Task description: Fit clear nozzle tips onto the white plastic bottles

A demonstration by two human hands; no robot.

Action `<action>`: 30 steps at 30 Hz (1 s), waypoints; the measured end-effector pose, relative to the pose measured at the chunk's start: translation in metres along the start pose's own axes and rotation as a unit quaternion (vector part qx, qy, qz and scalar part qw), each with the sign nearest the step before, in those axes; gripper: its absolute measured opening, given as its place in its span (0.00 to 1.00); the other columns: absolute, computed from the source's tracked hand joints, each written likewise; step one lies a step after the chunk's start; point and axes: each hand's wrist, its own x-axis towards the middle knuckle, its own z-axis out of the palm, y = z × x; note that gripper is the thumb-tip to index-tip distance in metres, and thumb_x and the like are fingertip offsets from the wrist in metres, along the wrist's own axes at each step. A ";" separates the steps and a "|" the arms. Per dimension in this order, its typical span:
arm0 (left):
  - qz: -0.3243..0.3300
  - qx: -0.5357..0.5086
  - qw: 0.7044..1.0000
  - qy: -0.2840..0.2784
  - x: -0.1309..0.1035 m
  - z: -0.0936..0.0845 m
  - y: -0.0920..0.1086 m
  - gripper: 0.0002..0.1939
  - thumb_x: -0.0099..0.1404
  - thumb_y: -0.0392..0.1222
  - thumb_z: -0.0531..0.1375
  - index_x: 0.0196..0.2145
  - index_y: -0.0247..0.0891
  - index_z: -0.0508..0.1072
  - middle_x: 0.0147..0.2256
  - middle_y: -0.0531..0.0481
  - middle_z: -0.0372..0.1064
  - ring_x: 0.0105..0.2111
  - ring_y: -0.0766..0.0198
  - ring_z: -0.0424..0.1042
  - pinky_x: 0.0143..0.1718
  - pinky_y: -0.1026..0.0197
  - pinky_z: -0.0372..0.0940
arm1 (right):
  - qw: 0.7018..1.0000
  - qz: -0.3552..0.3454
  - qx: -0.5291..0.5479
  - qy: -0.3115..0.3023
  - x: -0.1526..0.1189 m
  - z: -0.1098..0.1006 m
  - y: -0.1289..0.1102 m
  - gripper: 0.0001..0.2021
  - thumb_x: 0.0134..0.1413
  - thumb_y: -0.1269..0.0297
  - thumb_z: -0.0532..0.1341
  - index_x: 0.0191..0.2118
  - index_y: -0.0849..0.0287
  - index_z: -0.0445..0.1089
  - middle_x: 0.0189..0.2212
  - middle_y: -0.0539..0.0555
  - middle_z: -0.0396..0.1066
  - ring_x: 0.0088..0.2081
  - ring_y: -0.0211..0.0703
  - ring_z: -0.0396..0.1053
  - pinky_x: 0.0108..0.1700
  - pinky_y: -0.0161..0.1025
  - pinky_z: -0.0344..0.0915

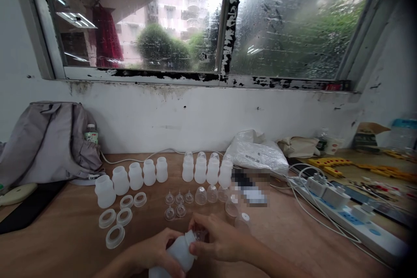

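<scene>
Near the front edge of the table, my left hand is wrapped round a translucent white baby bottle, which leans to the right. My right hand closes its fingers round the screw ring at the bottle's mouth, where a clear nipple points right, partly hidden by the fingers. Just beyond lie several loose nipples. Clear domed caps stand beside them, curving down toward my right wrist. Several screw rings lie to the left of my hands.
Open bottle bodies stand in a row at back left. Capped bottles line up at back centre. A grey backpack is on the left, a plastic bag at the back. A power strip with chargers and cables runs along the right.
</scene>
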 end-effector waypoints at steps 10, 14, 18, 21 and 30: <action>0.013 -0.064 0.997 -0.038 0.000 -0.007 -0.008 0.16 0.37 0.35 0.66 0.29 0.34 0.72 0.24 0.54 0.67 0.22 0.70 0.62 0.23 0.69 0.56 | 0.997 -0.062 -0.003 0.055 0.001 0.015 0.001 0.19 0.42 0.51 0.61 0.37 0.58 0.63 0.27 0.49 0.65 0.29 0.38 0.60 0.29 0.32 0.54; 0.038 0.002 0.999 -0.039 -0.002 -0.004 -0.002 0.18 0.36 0.38 0.67 0.29 0.36 0.72 0.24 0.57 0.66 0.25 0.70 0.61 0.25 0.69 0.55 | 0.997 -0.036 0.013 0.073 0.000 0.024 0.004 0.18 0.41 0.49 0.60 0.33 0.59 0.64 0.26 0.49 0.63 0.31 0.39 0.59 0.31 0.32 0.54; 0.061 0.021 0.998 -0.008 -0.002 0.000 -0.004 0.19 0.38 0.40 0.67 0.31 0.35 0.73 0.25 0.57 0.63 0.26 0.70 0.59 0.26 0.69 0.53 | 0.995 -0.005 0.024 0.096 0.002 0.027 0.007 0.18 0.41 0.48 0.61 0.32 0.59 0.64 0.26 0.49 0.63 0.31 0.39 0.58 0.32 0.33 0.53; 0.091 0.031 0.995 0.028 -0.004 0.006 -0.008 0.20 0.41 0.41 0.65 0.34 0.35 0.72 0.29 0.55 0.64 0.31 0.66 0.61 0.30 0.67 0.55 | 0.993 -0.018 0.031 0.110 0.003 0.030 0.008 0.19 0.41 0.48 0.60 0.31 0.60 0.65 0.24 0.49 0.62 0.30 0.39 0.58 0.31 0.34 0.53; 0.163 0.140 0.961 0.173 -0.005 0.022 -0.017 0.22 0.43 0.41 0.65 0.38 0.34 0.69 0.31 0.53 0.65 0.31 0.64 0.61 0.30 0.67 0.55 | 0.990 -0.112 0.058 -0.068 0.012 -0.028 -0.010 0.17 0.47 0.52 0.58 0.39 0.58 0.68 0.30 0.50 0.67 0.29 0.36 0.62 0.29 0.31 0.56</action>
